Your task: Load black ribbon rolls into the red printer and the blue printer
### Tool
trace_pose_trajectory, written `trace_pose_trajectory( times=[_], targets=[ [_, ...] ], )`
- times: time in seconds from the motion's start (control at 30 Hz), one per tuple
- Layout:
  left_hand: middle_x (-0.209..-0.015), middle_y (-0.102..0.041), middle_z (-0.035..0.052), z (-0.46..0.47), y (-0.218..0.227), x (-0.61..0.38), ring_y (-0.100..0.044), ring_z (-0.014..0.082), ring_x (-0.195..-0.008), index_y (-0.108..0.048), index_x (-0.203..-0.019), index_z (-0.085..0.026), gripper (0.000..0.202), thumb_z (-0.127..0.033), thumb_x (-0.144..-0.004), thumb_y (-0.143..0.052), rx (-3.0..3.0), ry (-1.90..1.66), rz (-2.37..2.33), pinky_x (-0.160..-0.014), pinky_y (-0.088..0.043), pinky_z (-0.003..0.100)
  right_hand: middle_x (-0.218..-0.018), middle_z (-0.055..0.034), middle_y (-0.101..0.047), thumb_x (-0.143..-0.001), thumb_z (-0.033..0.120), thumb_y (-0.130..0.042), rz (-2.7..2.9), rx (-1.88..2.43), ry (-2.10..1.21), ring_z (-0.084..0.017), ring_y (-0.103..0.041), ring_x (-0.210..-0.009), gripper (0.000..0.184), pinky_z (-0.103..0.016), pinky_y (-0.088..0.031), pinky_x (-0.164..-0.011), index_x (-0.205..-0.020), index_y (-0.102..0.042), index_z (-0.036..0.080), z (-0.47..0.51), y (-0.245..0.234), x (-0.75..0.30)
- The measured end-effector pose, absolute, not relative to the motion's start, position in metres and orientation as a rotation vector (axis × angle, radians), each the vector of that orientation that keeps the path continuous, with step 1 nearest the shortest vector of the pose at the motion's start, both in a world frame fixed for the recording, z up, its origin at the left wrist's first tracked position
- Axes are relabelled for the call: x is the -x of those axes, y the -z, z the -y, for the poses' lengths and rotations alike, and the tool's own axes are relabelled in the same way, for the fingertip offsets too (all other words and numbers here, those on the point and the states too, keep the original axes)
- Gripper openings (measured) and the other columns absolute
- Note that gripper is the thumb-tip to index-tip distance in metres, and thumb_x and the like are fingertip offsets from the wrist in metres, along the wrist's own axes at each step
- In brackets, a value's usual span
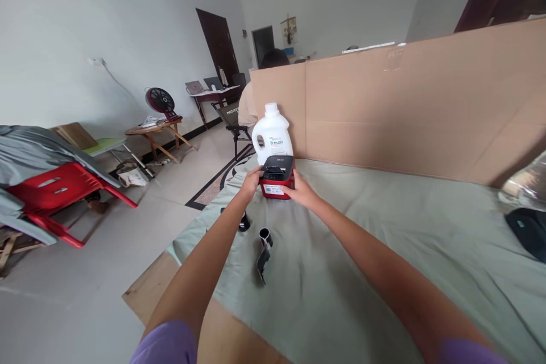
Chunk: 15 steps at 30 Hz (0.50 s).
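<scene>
My left hand [251,183] and my right hand [302,189] are closed on opposite sides of a small boxy device [277,168], which looks like a label printer. It has a black top with a slot, a red body and a white label on its near side. A large white detergent jug [273,133] stands directly behind it. Nearer to me on the cloth lies a small black roll [265,235] with a loose strip curling toward me. Another black cylindrical piece [244,222] sits beside my left forearm, which partly hides the things there.
A green-grey cloth [367,227] covers the table, with bare wood [232,327] at the near edge. A cardboard panel [396,108] stands along the back. A dark object [529,231] lies far right. Behind the panel a person [246,105] sits partly hidden. A red chair [63,187] stands left.
</scene>
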State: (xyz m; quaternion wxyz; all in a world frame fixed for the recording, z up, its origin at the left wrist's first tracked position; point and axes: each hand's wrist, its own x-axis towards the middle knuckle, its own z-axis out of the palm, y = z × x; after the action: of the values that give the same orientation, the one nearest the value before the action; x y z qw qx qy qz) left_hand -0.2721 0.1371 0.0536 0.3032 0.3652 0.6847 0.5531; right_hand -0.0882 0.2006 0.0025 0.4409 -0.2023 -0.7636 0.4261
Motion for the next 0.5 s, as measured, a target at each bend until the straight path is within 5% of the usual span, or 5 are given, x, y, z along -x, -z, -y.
trace_pose_trajectory(
  times=[0.13, 0.23, 0.37, 0.5],
  targets=[
    [-0.152, -0.052, 0.0057, -0.095, -0.071, 0.244, -0.047, 0.0189, -0.142, -0.054, -0.142, -0.015, 0.054, -0.012, -0.089, -0.043, -1.225, -1.706, -1.844, -0.119, -0.037, 0.031, -0.145, -0.0109, -0.055, -0.074, 0.055, -0.074, 1.948, 0.878, -0.827, -0.042, -0.045, -0.137, 0.076, -0.062, -0.034, -0.115, -0.141, -0.051, 0.029, -0.183, -0.001, -0.012],
    [-0.145, -0.058, 0.0041, -0.043, -0.071, 0.186, -0.050, 0.0212, -0.139, -0.058, -0.138, -0.021, 0.049, -0.016, -0.092, -0.043, -1.636, -1.727, -1.742, -0.120, -0.036, 0.037, -0.142, -0.0169, -0.055, -0.077, 0.052, -0.067, 2.026, 1.077, -0.378, -0.043, -0.045, -0.136, 0.070, -0.061, -0.030, -0.116, -0.139, -0.053, 0.022, -0.172, -0.004, -0.140],
    [-0.140, -0.063, 0.0035, 0.012, -0.043, 0.078, -0.058, 0.0207, -0.131, -0.062, -0.133, -0.028, 0.044, -0.019, -0.094, -0.044, -2.152, -1.021, -1.413, -0.118, -0.040, 0.042, -0.146, -0.0276, -0.047, -0.075, 0.051, -0.067, 1.740, 1.641, 0.208, -0.051, -0.031, -0.142, 0.075, -0.070, -0.025, -0.110, -0.139, -0.049, 0.016, -0.162, -0.022, -0.306],
    [-0.161, -0.037, 0.0091, 0.032, -0.011, -0.004, -0.029, 0.0267, -0.152, -0.044, -0.151, -0.023, 0.052, -0.039, -0.101, -0.041, -2.484, -0.400, -1.158, -0.125, -0.017, 0.056, -0.134, -0.0354, -0.051, -0.056, 0.054, -0.082, 1.374, 2.149, 0.000, -0.058, -0.042, -0.130, 0.088, -0.075, -0.034, -0.096, -0.132, -0.053, 0.019, -0.161, -0.035, -0.390]
  ],
)
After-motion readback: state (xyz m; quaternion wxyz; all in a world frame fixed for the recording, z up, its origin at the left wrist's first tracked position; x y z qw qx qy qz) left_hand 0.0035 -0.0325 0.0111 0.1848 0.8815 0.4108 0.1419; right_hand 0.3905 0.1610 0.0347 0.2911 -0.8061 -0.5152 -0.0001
